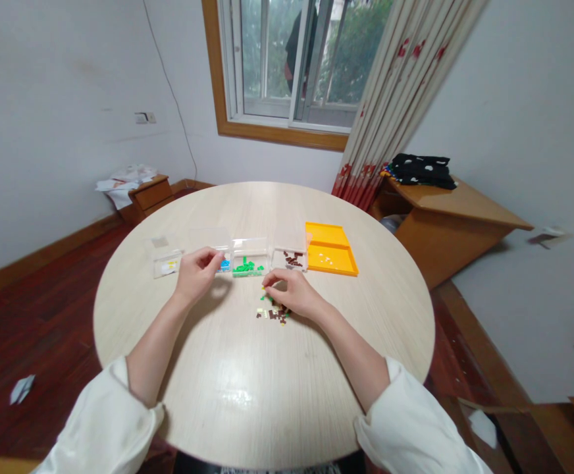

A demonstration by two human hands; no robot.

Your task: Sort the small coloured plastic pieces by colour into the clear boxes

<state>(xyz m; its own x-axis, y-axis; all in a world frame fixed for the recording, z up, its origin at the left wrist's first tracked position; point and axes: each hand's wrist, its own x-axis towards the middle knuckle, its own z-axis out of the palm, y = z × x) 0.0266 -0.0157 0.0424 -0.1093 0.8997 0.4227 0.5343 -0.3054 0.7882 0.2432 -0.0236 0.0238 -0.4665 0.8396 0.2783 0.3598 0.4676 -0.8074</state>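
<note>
My left hand (197, 275) is closed in a pinch beside the clear box of blue pieces (224, 264); anything between its fingertips is too small to make out. My right hand (294, 293) pinches a tiny yellow building brick (262, 288) over a loose pile of brown, green and cream bricks (274, 315), partly covering the pile. Behind the hands, a clear box (250, 273) holds green bricks (246, 265). Brown bricks (293, 259) lie in another clear box just right of it.
An open orange case (355, 268) with small white pieces stands at the right end of the row. At the left end is a clear box (158, 271) with yellow pieces. All rest on a round wooden table (237, 395). A wooden desk (465, 217) stands beyond, right.
</note>
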